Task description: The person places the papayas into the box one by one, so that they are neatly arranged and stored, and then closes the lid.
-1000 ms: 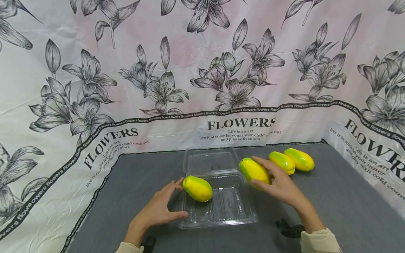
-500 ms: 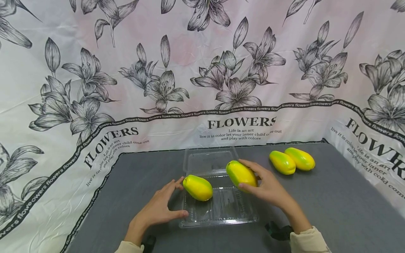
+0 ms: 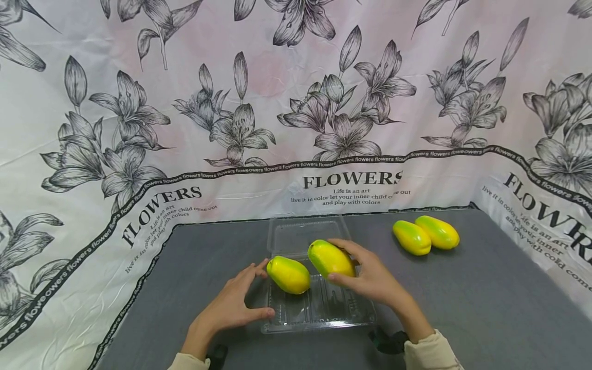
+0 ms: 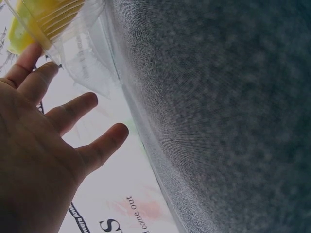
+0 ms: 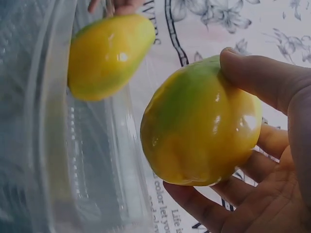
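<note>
A clear plastic container [image 3: 324, 325] lies on the table with its lid [image 3: 305, 236] folded back behind it. One yellow-green papaya [image 3: 289, 276] sits in its left part. My left hand [image 3: 233, 300] is at the container's left side, fingers spread and mostly straight; in the left wrist view the fingers [image 4: 73, 112] reach toward the clear wall, holding nothing. With thumb and fingers round it, my right hand [image 3: 372, 275] holds a second papaya [image 3: 330, 258] above the container. In the right wrist view, this held papaya [image 5: 199, 126] is apart from the other papaya [image 5: 109, 56].
Two more papayas [image 3: 411, 238] [image 3: 437, 232] lie side by side on the grey tabletop [image 3: 485, 308] at the back right. A flower-printed cloth [image 3: 342, 200] hangs behind and along the sides of the table.
My right hand has carried its papaya left, from the container's right edge to over the container, close to the papaya inside. The left hand stays in place.
</note>
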`<state>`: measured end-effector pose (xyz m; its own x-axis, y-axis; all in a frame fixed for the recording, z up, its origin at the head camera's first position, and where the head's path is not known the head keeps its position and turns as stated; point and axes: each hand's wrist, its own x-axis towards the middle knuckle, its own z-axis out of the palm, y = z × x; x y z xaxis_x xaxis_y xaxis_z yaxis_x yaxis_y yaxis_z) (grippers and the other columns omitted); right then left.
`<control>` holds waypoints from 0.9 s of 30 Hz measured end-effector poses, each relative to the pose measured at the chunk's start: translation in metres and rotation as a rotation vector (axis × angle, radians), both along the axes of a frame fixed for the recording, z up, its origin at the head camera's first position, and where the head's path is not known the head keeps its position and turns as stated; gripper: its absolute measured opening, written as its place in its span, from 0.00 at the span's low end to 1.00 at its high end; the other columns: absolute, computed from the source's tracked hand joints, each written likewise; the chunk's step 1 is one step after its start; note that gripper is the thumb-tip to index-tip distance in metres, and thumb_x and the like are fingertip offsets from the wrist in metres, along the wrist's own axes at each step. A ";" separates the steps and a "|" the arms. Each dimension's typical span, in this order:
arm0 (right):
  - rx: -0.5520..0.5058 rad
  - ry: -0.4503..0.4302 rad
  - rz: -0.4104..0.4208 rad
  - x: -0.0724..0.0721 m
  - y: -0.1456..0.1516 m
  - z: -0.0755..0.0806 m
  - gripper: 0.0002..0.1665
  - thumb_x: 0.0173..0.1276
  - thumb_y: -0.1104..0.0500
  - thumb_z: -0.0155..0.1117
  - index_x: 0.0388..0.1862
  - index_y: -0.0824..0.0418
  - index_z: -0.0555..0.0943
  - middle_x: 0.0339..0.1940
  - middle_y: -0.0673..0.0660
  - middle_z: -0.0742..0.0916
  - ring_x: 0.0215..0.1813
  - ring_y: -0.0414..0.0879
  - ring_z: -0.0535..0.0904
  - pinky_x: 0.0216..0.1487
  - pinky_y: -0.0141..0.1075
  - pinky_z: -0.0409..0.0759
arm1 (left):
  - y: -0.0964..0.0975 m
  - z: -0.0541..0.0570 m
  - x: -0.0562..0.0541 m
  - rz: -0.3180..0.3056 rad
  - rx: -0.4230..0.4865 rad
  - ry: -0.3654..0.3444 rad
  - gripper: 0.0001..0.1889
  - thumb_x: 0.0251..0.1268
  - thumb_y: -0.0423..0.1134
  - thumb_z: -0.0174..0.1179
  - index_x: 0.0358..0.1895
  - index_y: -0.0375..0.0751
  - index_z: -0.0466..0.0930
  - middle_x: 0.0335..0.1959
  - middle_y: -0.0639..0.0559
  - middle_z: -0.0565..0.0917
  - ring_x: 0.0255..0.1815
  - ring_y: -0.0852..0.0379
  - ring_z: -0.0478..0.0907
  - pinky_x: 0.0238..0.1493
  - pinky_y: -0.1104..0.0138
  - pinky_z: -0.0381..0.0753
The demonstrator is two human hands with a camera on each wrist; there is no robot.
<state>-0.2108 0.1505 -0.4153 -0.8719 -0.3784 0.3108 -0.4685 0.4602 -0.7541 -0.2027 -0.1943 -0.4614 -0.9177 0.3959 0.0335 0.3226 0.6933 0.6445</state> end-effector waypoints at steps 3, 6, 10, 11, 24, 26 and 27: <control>0.008 0.022 0.018 0.001 -0.007 -0.001 0.44 0.59 0.48 0.79 0.73 0.52 0.72 0.66 0.54 0.81 0.53 0.46 0.80 0.52 0.38 0.83 | 0.000 0.000 0.000 -0.002 0.001 0.000 0.38 0.50 0.64 0.75 0.63 0.57 0.71 0.82 0.72 0.54 0.85 0.42 0.48 0.75 0.27 0.46; 0.012 0.023 0.040 0.002 -0.014 -0.002 0.44 0.59 0.48 0.80 0.73 0.49 0.73 0.62 0.52 0.81 0.52 0.45 0.79 0.52 0.37 0.82 | 0.000 0.000 0.000 -0.003 0.001 0.000 0.38 0.50 0.64 0.75 0.63 0.57 0.71 0.82 0.72 0.54 0.85 0.42 0.47 0.75 0.27 0.46; 0.034 0.032 0.063 0.004 -0.021 -0.002 0.45 0.58 0.49 0.80 0.73 0.49 0.73 0.59 0.51 0.81 0.51 0.44 0.77 0.51 0.37 0.81 | 0.000 -0.001 0.000 -0.003 -0.003 0.001 0.38 0.50 0.64 0.75 0.63 0.57 0.71 0.82 0.72 0.54 0.86 0.43 0.47 0.75 0.27 0.46; 0.043 0.041 0.064 0.005 -0.023 -0.002 0.45 0.57 0.49 0.81 0.73 0.49 0.74 0.59 0.52 0.82 0.53 0.44 0.77 0.52 0.38 0.79 | -0.001 -0.001 0.000 -0.003 -0.004 0.002 0.38 0.50 0.64 0.75 0.63 0.57 0.71 0.81 0.73 0.54 0.86 0.43 0.47 0.75 0.27 0.46; 0.048 -0.020 0.165 0.009 -0.045 -0.007 0.45 0.58 0.47 0.80 0.74 0.47 0.73 0.55 0.54 0.77 0.50 0.45 0.72 0.47 0.36 0.77 | 0.000 0.000 0.000 -0.005 -0.007 0.008 0.38 0.51 0.64 0.74 0.63 0.59 0.70 0.82 0.72 0.55 0.85 0.41 0.48 0.75 0.27 0.48; 0.053 -0.022 0.178 0.010 -0.048 -0.010 0.45 0.58 0.47 0.80 0.74 0.47 0.73 0.55 0.54 0.77 0.49 0.44 0.72 0.46 0.36 0.76 | -0.001 -0.001 0.000 -0.006 -0.007 0.009 0.37 0.51 0.64 0.74 0.63 0.59 0.71 0.82 0.72 0.55 0.85 0.41 0.48 0.74 0.27 0.48; 0.054 -0.026 0.184 0.011 -0.049 -0.011 0.45 0.58 0.47 0.80 0.74 0.46 0.73 0.56 0.54 0.77 0.49 0.44 0.72 0.46 0.36 0.76 | -0.001 -0.001 0.000 -0.007 -0.006 0.007 0.37 0.51 0.64 0.74 0.63 0.59 0.70 0.82 0.72 0.55 0.85 0.41 0.48 0.74 0.27 0.47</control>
